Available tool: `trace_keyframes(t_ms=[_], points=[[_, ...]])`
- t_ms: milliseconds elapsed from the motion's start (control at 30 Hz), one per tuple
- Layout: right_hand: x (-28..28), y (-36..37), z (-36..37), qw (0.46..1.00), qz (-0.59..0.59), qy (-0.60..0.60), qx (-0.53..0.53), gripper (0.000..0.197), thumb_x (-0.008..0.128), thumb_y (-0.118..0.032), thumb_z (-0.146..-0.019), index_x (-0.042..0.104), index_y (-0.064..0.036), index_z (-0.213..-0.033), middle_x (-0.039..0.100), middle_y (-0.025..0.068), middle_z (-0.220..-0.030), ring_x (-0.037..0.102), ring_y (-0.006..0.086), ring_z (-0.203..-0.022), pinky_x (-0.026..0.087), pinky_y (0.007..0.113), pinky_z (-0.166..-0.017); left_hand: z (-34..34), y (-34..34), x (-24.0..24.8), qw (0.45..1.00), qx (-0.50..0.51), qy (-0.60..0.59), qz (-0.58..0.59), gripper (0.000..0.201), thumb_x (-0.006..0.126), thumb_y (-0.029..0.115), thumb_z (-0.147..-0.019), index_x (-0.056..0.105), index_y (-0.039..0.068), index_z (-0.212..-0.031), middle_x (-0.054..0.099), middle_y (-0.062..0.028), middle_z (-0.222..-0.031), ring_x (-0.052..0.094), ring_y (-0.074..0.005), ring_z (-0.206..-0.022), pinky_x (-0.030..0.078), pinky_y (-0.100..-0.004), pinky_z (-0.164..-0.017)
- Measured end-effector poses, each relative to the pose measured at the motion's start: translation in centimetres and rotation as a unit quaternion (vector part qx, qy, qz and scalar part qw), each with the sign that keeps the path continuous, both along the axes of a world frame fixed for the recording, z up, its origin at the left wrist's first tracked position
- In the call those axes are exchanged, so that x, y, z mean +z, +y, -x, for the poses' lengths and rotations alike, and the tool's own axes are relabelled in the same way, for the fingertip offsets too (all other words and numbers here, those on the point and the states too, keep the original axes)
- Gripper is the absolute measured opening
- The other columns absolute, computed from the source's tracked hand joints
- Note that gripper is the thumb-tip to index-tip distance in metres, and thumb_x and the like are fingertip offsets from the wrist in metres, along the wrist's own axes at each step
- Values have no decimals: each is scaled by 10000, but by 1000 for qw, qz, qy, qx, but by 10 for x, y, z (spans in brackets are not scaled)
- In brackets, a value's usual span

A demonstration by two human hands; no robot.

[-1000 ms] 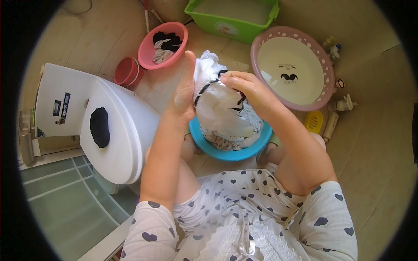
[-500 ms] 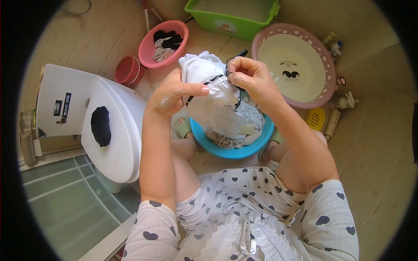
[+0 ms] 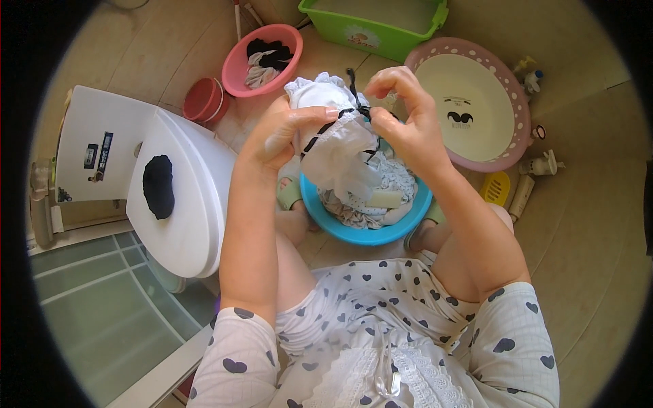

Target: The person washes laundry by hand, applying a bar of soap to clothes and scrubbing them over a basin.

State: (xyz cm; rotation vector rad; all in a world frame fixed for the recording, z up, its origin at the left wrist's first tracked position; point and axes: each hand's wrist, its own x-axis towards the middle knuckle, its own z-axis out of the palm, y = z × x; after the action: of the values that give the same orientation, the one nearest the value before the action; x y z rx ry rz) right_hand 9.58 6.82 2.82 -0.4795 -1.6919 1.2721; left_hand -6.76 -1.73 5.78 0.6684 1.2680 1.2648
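Observation:
My left hand (image 3: pixel 275 132) grips a white frilled cloth (image 3: pixel 340 153) from its left side, with the thumb pressed along a black ribbon (image 3: pixel 331 127) threaded around it. The cloth looks wet and hangs in front of me; its exact kind cannot be told. My right hand (image 3: pixel 408 115) is at the ribbon's dark knot, its thumb touching the knot and its index finger lifted apart. One ribbon end sticks up above the cloth. Below sits a blue basin (image 3: pixel 367 236) of pale, patterned laundry (image 3: pixel 398 180), with a cream soap bar (image 3: pixel 383 198) on top.
To the left, a black cloth (image 3: pixel 158 187) lies on the white toilet lid (image 3: pixel 194 224). Behind stand a red bucket (image 3: pixel 203 102), a pink basin (image 3: pixel 235 81) with black and white clothes, and a green tub (image 3: pixel 371 37). A large dotted basin (image 3: pixel 513 102) and yellow soap dish (image 3: pixel 495 187) are right.
My right index finger has lifted away from the thumb, and the ribbon end now points upward instead of to the right. The left hand keeps its grip, its thumb now on the ribbon.

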Motion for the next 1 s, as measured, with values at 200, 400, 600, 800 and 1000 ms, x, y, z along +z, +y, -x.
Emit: trace_keyframes(t_ms=[200, 400, 600, 800, 1000], points=[[-2, 0, 0, 993, -75, -81, 35, 113, 610, -105, -638, 613, -53, -738, 507, 81, -805, 494, 231, -835, 384, 321, -788, -2, 0, -3, 999, -21, -18, -18, 385, 699, 111, -689, 540, -5, -1019, 589, -76, -935, 582, -146, -853, 470, -266, -748], [2, 7, -4, 985, -117, -102, 69, 103, 629, -111, -651, 602, -54, -732, 469, 85, -871, 463, 239, -894, 379, 336, -808, 2, 0, -8, 999, -39, 8, -14, 397, 692, 134, -711, 540, -16, -1047, 595, -85, -980, 587, -146, -872, 469, -265, -764], [7, 8, -9, 974, -123, -154, 109, 123, 639, -123, -664, 596, -52, -755, 461, 88, -903, 445, 247, -931, 371, 330, -825, 4, -1, -9, 999, -51, 18, -2, 393, 692, 146, -713, 547, -9, -1043, 601, -83, -978, 593, -143, -859, 472, -267, -766], [1, 14, -12, 955, -118, -208, 174, 164, 602, -197, -747, 570, -45, -798, 458, 70, -957, 452, 214, -955, 352, 315, -866, 2, 0, -9, 999, -49, 10, 20, 393, 686, 147, -719, 540, -6, -1050, 599, -72, -970, 591, -136, -858, 471, -257, -754], [-1, 20, -14, 936, -24, -246, 249, 189, 545, -224, -814, 545, -35, -830, 468, 48, -991, 465, 162, -932, 369, 281, -821, -5, 0, -7, 995, -79, 16, 59, 432, 705, 168, -689, 537, -6, -1047, 593, -61, -972, 587, -133, -843, 465, -252, -741]])
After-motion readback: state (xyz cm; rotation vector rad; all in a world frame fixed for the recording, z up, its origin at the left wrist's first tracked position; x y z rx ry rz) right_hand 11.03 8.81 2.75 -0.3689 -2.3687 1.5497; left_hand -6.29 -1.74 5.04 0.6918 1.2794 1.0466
